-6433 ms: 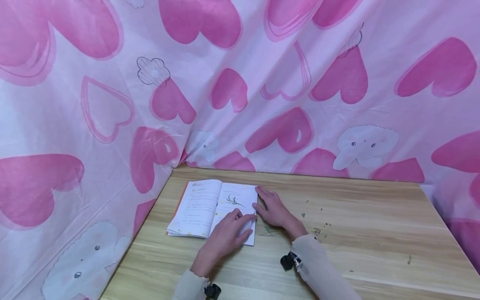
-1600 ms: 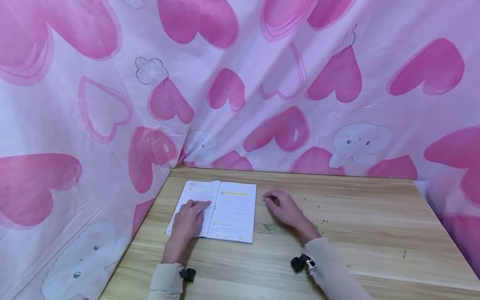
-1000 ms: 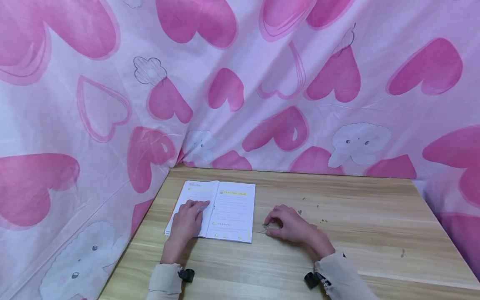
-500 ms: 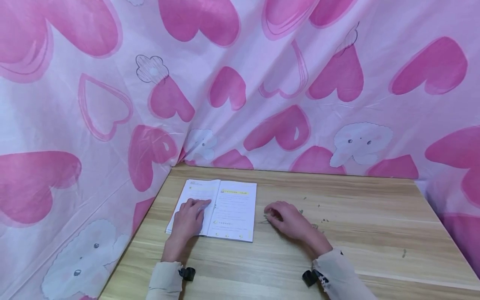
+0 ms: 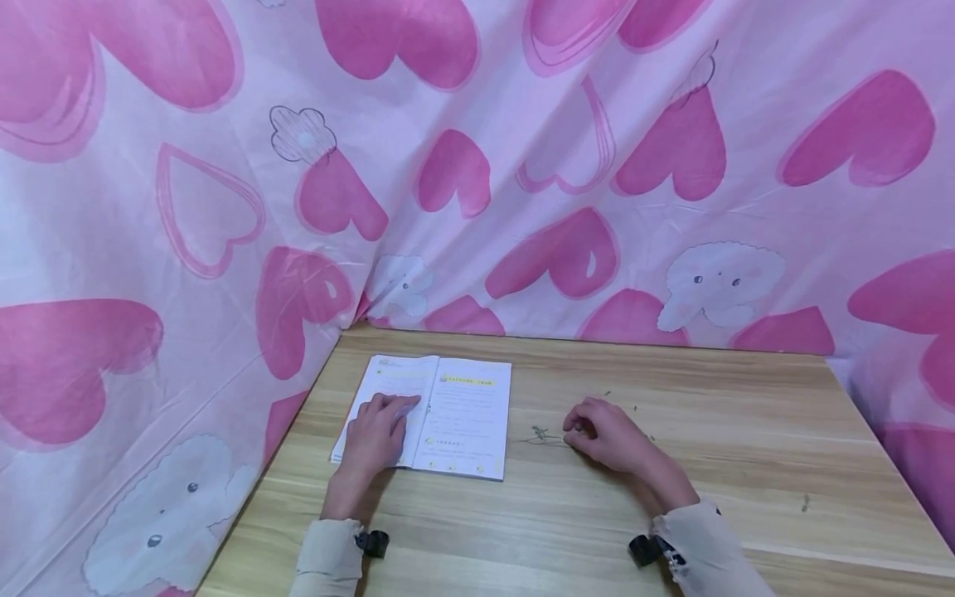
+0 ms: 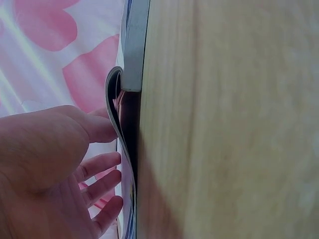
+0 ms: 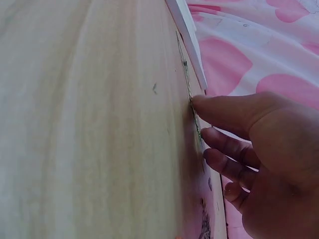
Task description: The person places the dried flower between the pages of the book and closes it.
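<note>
An open book [image 5: 466, 448] lies on the wooden table at the left, both pages bearing printed text. My left hand [image 5: 373, 435] rests on the left page, fingers extended and the index finger reaching toward the spine. In the left wrist view the page edge [image 6: 113, 99] curls up beside the thumb. To the right of the book, a thin green plant sprig [image 5: 539, 435] lies low over the table. My right hand [image 5: 612, 435] pinches its right end between thumb and index finger; the index fingertip is hidden in the right wrist view.
Small dry plant bits [image 5: 805, 502] are scattered on the table [image 5: 716, 464] to the right. More dark fragments [image 7: 205, 226] show beyond the right fingers. A pink heart-patterned cloth [image 5: 552, 166] hangs along the back and left edges.
A page has turned, and the green sprig seen earlier on the right page is out of sight. The left hand moved onto the left page. The right hand reached the table sprig, then shifted right.
</note>
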Available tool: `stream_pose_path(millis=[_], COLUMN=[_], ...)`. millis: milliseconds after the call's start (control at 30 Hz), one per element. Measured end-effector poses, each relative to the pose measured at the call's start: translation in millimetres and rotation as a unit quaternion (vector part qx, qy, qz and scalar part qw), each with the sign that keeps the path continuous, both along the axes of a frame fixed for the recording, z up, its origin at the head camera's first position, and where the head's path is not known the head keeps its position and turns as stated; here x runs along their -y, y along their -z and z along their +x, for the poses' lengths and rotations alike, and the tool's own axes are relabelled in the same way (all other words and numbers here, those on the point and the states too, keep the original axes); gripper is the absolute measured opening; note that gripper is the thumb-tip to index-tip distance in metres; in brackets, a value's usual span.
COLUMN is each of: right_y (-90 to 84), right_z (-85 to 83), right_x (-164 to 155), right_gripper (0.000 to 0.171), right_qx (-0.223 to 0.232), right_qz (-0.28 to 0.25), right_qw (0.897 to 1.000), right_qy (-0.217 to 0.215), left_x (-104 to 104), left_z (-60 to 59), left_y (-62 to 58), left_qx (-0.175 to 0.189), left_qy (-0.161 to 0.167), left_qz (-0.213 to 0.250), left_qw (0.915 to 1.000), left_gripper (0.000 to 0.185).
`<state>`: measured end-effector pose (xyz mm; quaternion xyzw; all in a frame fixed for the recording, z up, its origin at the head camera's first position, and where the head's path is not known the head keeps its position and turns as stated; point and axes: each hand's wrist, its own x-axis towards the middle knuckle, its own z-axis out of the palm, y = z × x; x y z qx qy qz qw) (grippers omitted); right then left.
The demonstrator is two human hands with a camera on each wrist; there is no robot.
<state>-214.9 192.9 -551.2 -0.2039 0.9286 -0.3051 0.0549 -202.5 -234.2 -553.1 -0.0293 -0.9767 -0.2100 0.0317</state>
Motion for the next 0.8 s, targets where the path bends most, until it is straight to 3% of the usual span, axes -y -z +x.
stream_pose_path(millis=[300,567,800], right_y=[-1.3,1.4,4.2], right_z=[6.4,5.6,2.2], right_x=[-0.1,22.2,47.1], right_gripper=[0.016,0.02,0.023], right_qx=[0.002,0.001,-0.049], right_qz=[-0.006,-0.011,0.008], right_qw=[1.0,1.0,0.998], right_qy=[-0.019,-0.017,-0.039], left_x=[0.7,0.4,0.4], left_z=[-0.6,-1.0,-0.8], left_y=[1.9,1.5,2.5], left_qx=[-0.004,-0.006,-0.001], left_qy=[0.001,0.001,-0.003], left_qz=[0.0,0.004,0.006], left_qw=[1.0,1.0,1.0], left_gripper=[0.042,0.043,0.043])
